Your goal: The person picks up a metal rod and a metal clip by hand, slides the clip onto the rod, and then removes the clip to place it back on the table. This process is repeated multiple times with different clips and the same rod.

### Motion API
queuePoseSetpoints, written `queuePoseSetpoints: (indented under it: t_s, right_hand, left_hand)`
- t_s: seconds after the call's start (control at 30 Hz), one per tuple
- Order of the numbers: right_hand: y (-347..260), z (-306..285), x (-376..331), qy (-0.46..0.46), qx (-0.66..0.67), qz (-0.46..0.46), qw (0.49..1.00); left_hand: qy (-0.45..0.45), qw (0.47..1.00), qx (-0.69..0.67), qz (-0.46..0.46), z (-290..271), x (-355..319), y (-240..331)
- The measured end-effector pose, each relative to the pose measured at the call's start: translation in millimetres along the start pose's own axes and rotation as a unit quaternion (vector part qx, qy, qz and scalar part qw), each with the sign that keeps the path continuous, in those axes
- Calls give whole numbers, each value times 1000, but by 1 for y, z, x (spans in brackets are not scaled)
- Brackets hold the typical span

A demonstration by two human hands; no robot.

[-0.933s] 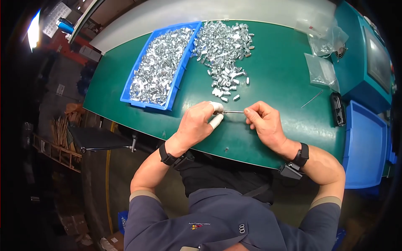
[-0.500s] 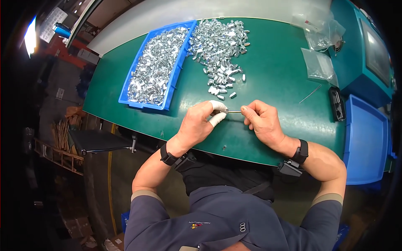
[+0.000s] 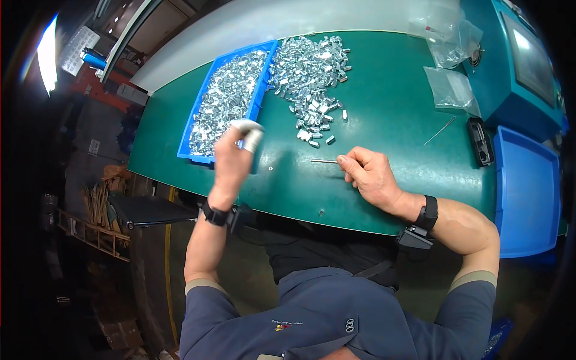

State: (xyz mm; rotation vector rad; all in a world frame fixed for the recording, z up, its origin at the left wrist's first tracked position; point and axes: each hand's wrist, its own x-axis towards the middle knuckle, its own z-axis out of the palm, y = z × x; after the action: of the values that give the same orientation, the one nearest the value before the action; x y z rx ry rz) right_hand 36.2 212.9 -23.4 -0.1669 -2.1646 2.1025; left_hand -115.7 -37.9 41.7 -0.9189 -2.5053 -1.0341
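In my right hand (image 3: 373, 179), a thin metal rod (image 3: 324, 160) is pinched between thumb and fingers, its free end pointing left over the green table. My left hand (image 3: 233, 157), with white coverings on thumb and forefinger, is at the near right corner of a blue tray (image 3: 262, 90). Motion smears its fingers, so whether they hold anything cannot be made out. Small shiny hexagonal metal pieces (image 3: 225, 90) fill the tray. More of these metal pieces lie in a loose heap (image 3: 309, 66) beside it, trailing toward me. A small pale ring (image 3: 270, 168) shows on the tabletop.
To the right are clear plastic bags (image 3: 450, 90), a thin metal pin (image 3: 440, 131), a black case (image 3: 480, 142) and a teal machine with a screen (image 3: 528, 57). A second blue tray (image 3: 528, 198) stands at the table's right edge. A dark shelf (image 3: 153, 211) juts out at left.
My left hand has come away from the rod and swung left to the tray. My right hand stays nearly in place, still holding the rod.
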Motion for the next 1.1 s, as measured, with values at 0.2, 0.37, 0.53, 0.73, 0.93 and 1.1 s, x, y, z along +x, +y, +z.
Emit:
queuePoseSetpoints:
  t_s: [0.2, 0.37, 0.53, 0.73, 0.93, 1.1]
  right_hand:
    - [1, -1, -1, -5, 0, -5, 1000]
    - [12, 0, 0, 20, 35, -6, 999]
    - [14, 11, 8, 16, 2, -90, 996]
    - [10, -2, -2, 43, 0, -105, 994]
    - [11, 18, 5, 25, 20, -119, 992]
    - [8, -1, -2, 36, 45, -10, 998]
  left_hand:
    - [-69, 979, 82, 172, 25, 12, -8]
    - [-104, 981, 90, 135, 69, -4, 2]
    - [-91, 993, 15, 68, 54, -22, 2]
    - [-108, 992, -35, 62, 73, -14, 2]
    - [-115, 989, -79, -41, 37, -55, 17]
    - [-117, 985, -130, -9, 45, -39, 67]
